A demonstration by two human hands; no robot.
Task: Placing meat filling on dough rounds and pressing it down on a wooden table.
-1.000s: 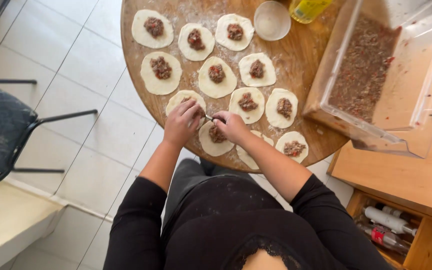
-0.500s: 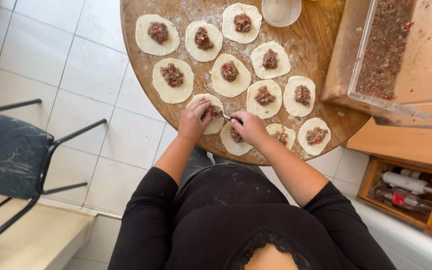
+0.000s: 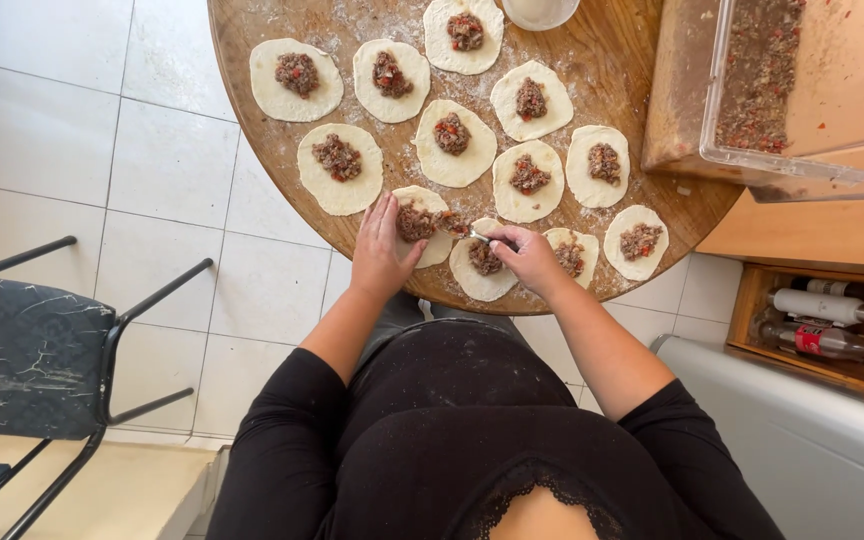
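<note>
Several round dough discs topped with minced meat filling lie on a floured round wooden table (image 3: 252, 120). My left hand (image 3: 384, 252) rests flat at the near edge, fingers touching the dough disc (image 3: 430, 222) closest to me. My right hand (image 3: 524, 258) is closed around a small metal spoon (image 3: 474, 235) whose tip carries filling toward that same disc. Another filled disc (image 3: 482, 268) lies just under my right hand's fingers.
A clear plastic tub of minced filling (image 3: 782, 80) stands tilted at the table's right. A white bowl (image 3: 540, 10) sits at the far edge. A dark chair (image 3: 32, 350) stands on the tiled floor at left. A wooden shelf with bottles (image 3: 822, 325) is lower right.
The view has shifted, so the table sits higher in the frame. My hands stay together at the near dough disc, the spoon still between them.
</note>
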